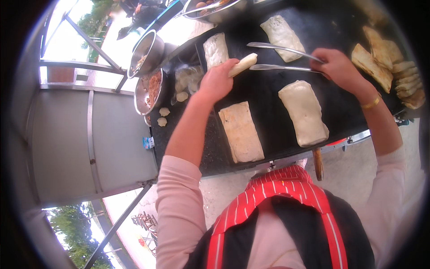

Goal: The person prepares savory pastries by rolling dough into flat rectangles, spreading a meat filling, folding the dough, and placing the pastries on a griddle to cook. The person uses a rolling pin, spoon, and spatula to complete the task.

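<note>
My left hand (218, 81) is closed around a short pale roll (243, 65) that looks like dough, held above the black griddle (271, 121). Just behind that hand lies a pale filled flatbread (216, 50). My right hand (339, 67) grips long metal tongs (286, 68), their two arms spread and pointing left toward the roll, with nothing between the tips. Beyond the tongs is another pale flatbread (283, 38). Nearer to me, a plump whitish flatbread (304, 113) lies on the right and a lightly browned one (242, 131) on the left.
Browned flatbread pieces (371, 65) are piled at the right end. Metal bowls with filling (152, 89) stand on the left, near small dough pieces (164, 112). Another metal bowl (215, 11) is at the back. A wooden handle (318, 164) sticks out at the front edge.
</note>
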`<state>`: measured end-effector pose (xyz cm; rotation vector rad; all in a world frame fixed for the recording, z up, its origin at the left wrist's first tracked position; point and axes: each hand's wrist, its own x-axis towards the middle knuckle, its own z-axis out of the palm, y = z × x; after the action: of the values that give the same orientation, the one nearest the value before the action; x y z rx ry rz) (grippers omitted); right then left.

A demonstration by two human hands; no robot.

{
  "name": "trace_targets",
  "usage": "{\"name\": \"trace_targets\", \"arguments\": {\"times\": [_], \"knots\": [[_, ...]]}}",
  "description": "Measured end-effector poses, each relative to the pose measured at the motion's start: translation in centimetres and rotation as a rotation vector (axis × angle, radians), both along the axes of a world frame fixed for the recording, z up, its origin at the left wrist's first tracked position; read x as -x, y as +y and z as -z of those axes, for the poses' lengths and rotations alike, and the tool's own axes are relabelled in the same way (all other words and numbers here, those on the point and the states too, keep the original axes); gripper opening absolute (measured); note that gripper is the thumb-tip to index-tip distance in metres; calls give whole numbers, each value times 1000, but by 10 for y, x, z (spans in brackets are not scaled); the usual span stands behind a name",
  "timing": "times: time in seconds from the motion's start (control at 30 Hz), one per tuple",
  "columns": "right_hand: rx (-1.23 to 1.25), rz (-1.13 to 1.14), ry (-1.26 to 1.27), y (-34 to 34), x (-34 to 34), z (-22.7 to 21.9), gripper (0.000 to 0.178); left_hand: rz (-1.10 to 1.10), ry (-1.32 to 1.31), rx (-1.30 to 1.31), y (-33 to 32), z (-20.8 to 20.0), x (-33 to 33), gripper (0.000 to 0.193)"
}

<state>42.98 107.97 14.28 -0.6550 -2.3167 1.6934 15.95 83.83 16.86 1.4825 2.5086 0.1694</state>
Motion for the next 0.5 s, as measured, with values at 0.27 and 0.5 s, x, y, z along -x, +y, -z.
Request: {"name": "trace_targets", "arguments": {"times": [0.27, 0.5], "knots": [[239, 220, -158, 11, -124, 5, 17, -220, -1221, 191, 36, -47, 83, 62], [457, 402, 281, -61, -170, 19, 26, -277, -1871, -422, -9, 14, 29, 58]]}}
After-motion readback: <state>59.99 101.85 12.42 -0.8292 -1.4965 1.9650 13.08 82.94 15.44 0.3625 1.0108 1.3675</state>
